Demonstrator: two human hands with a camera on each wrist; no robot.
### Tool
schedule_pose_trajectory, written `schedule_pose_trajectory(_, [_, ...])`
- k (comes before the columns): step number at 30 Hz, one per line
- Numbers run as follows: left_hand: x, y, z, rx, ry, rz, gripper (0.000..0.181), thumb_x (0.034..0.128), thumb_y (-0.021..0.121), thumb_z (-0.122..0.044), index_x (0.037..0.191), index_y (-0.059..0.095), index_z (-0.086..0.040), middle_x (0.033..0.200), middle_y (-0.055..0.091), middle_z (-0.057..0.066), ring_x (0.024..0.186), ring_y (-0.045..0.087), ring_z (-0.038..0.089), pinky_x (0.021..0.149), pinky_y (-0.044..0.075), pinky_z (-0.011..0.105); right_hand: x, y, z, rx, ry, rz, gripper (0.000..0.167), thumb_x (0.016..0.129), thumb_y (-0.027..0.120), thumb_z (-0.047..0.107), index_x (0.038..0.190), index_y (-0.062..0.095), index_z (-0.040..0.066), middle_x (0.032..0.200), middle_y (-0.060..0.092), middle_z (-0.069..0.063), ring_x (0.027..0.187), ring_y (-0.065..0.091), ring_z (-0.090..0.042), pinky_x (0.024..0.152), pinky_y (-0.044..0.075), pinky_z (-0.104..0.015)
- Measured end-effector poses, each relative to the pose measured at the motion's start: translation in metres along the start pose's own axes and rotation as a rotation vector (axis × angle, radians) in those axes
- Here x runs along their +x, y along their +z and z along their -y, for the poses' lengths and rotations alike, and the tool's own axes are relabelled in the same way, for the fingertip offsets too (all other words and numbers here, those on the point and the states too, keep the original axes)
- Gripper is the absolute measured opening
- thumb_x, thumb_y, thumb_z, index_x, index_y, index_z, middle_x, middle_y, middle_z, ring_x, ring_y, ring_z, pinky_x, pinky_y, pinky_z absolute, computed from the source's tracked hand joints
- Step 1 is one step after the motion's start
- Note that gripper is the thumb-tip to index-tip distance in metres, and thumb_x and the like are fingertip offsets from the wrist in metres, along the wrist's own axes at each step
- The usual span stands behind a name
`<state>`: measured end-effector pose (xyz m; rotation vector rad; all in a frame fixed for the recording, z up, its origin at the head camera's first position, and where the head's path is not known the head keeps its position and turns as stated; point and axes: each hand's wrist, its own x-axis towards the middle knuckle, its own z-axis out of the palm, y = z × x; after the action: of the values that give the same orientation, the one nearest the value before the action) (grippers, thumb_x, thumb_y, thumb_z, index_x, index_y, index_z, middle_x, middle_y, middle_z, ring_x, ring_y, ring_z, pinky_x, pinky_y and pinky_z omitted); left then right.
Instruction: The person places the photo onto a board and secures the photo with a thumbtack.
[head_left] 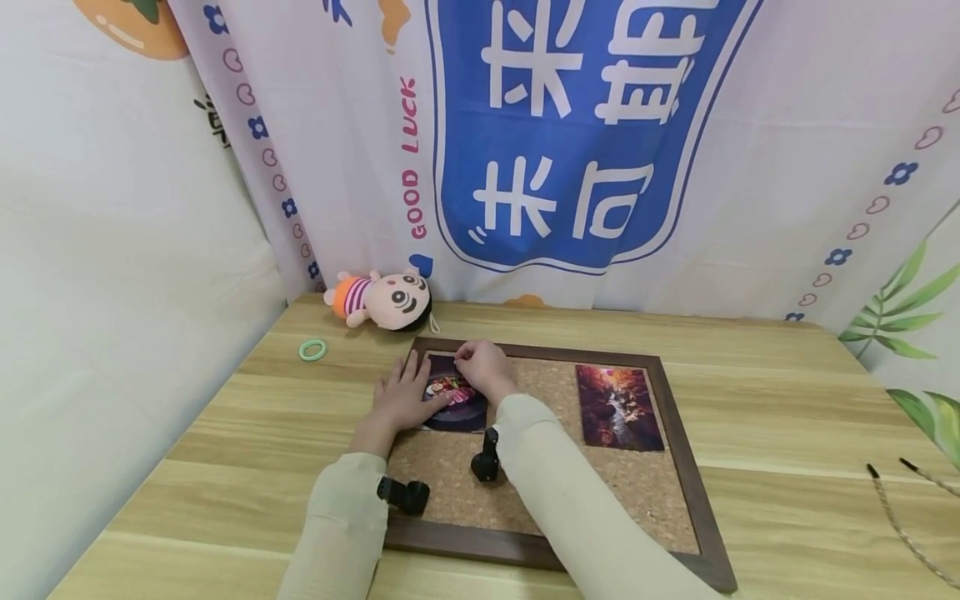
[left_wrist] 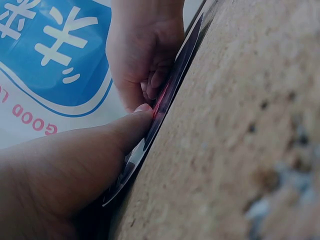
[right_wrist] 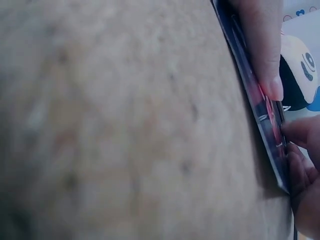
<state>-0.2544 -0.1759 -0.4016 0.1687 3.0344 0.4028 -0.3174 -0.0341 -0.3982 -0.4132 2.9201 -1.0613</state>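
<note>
A cork board (head_left: 540, 483) in a dark brown frame lies on the wooden table. On its upper left part is a dark photo (head_left: 468, 419) of a plate of food. My left hand (head_left: 405, 400) rests on that photo's left side, fingers spread and thumb reaching across the picture. My right hand (head_left: 486, 368) is at the photo's upper edge, thumb and fingertips pinching a small pale thing mostly hidden by the fingers. In the left wrist view, the photo (left_wrist: 167, 97) stands slightly off the cork at its edges. A second photo (head_left: 619, 408), of an orange forest stream, lies on the board's right side.
A plush doll (head_left: 386, 300) lies behind the board, near the printed curtain (head_left: 360, 167). A pale green ring (head_left: 312, 350) is on the table (head_left: 247, 425) to the left. Cords with dark tips (head_left: 896, 521) lie at the far right.
</note>
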Motion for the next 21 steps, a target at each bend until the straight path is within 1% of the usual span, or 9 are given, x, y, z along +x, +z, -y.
schedule_pose_trajectory(3, [0.000, 0.000, 0.001, -0.014, -0.006, 0.004, 0.077, 0.0831, 0.042, -0.053, 0.138, 0.017, -0.006, 0.142, 0.004, 0.017, 0.126, 0.002, 0.036, 0.092, 0.009, 0.059, -0.002, -0.002, 0.002, -0.007, -0.042, 0.031, 0.016, 0.082, 0.059, 0.025, 0.091, 0.066, 0.014, 0.086, 0.060, 0.001, 0.079, 0.054, -0.014, 0.069, 0.042, -0.030])
schedule_pose_trajectory(7, [0.000, -0.001, 0.004, -0.039, -0.015, -0.009, 0.077, 0.0824, 0.044, -0.053, 0.138, 0.019, -0.006, 0.142, 0.005, 0.017, 0.126, 0.002, 0.036, 0.091, 0.009, 0.060, -0.005, -0.006, 0.008, -0.027, -0.092, 0.079, 0.029, 0.081, 0.059, 0.029, 0.103, 0.062, 0.010, 0.095, 0.058, -0.004, 0.087, 0.053, -0.018, 0.074, 0.042, -0.031])
schedule_pose_trajectory(9, [0.000, -0.001, 0.006, -0.054, -0.009, -0.016, 0.077, 0.0821, 0.046, -0.052, 0.137, 0.020, -0.005, 0.141, 0.006, 0.018, 0.126, 0.003, 0.036, 0.091, 0.009, 0.060, -0.006, -0.008, 0.010, -0.044, -0.106, 0.108, 0.036, 0.081, 0.058, 0.031, 0.109, 0.059, 0.008, 0.100, 0.057, -0.007, 0.092, 0.052, -0.021, 0.077, 0.041, -0.032])
schedule_pose_trajectory(12, [0.001, 0.000, 0.007, -0.076, -0.002, -0.022, 0.077, 0.0813, 0.047, -0.051, 0.137, 0.021, -0.005, 0.141, 0.008, 0.019, 0.126, 0.004, 0.037, 0.092, 0.010, 0.059, -0.007, -0.012, 0.012, -0.033, -0.128, 0.160, 0.044, 0.082, 0.057, 0.033, 0.115, 0.054, 0.005, 0.105, 0.057, -0.009, 0.097, 0.051, -0.022, 0.079, 0.041, -0.033])
schedule_pose_trajectory(14, [0.003, 0.000, 0.007, -0.101, 0.003, -0.035, 0.076, 0.0814, 0.050, -0.049, 0.136, 0.022, -0.003, 0.140, 0.009, 0.021, 0.125, 0.005, 0.038, 0.091, 0.010, 0.059, -0.008, -0.014, 0.012, 0.006, -0.127, 0.203, 0.048, 0.083, 0.055, 0.034, 0.120, 0.050, 0.004, 0.108, 0.056, -0.011, 0.099, 0.051, -0.022, 0.080, 0.041, -0.033])
schedule_pose_trajectory(17, [0.003, -0.004, 0.007, -0.117, 0.006, -0.051, 0.075, 0.0814, 0.051, -0.046, 0.136, 0.023, -0.001, 0.139, 0.011, 0.024, 0.125, 0.007, 0.040, 0.092, 0.011, 0.059, -0.008, -0.021, 0.014, 0.049, -0.127, 0.262, 0.053, 0.085, 0.051, 0.037, 0.126, 0.043, 0.003, 0.114, 0.053, -0.013, 0.102, 0.050, -0.022, 0.082, 0.040, -0.033])
schedule_pose_trajectory(19, [0.003, -0.009, 0.005, -0.121, 0.006, -0.061, 0.075, 0.0817, 0.051, -0.045, 0.135, 0.023, 0.000, 0.138, 0.011, 0.025, 0.124, 0.008, 0.041, 0.092, 0.011, 0.059, -0.011, -0.028, 0.017, 0.049, -0.135, 0.282, 0.056, 0.086, 0.048, 0.039, 0.129, 0.039, 0.004, 0.120, 0.049, -0.014, 0.107, 0.047, -0.023, 0.085, 0.038, -0.034])
schedule_pose_trajectory(21, [0.002, -0.015, 0.003, -0.115, 0.011, -0.070, 0.076, 0.0820, 0.050, -0.046, 0.136, 0.022, -0.001, 0.138, 0.011, 0.025, 0.124, 0.007, 0.040, 0.092, 0.010, 0.059, -0.015, -0.039, 0.020, 0.013, -0.161, 0.288, 0.059, 0.087, 0.045, 0.042, 0.132, 0.035, 0.005, 0.126, 0.043, -0.013, 0.112, 0.042, -0.023, 0.088, 0.035, -0.035])
